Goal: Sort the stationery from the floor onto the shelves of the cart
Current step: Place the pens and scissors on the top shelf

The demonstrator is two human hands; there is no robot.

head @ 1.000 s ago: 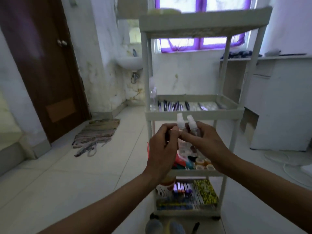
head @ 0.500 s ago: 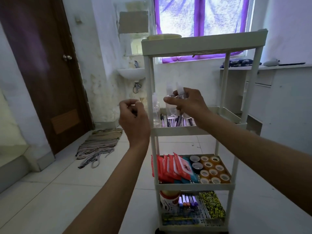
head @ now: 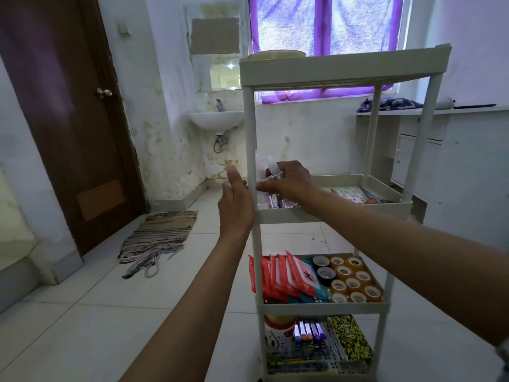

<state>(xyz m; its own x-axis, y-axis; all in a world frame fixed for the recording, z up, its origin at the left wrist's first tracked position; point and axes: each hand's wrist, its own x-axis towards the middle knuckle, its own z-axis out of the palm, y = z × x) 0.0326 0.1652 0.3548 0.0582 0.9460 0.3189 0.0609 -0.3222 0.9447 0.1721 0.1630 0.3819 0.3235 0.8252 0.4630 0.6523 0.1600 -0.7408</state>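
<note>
Cart (head: pixel 325 215), right hand (head: pixel 292 179) gripping clear bottles (head: pixel 268 168) over second shelf, left hand (head: pixel 235 201) open, no legible labels.

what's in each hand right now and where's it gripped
Right hand holds clear spray bottles around their bodies, over the second shelf. Left hand holds nothing.
</note>
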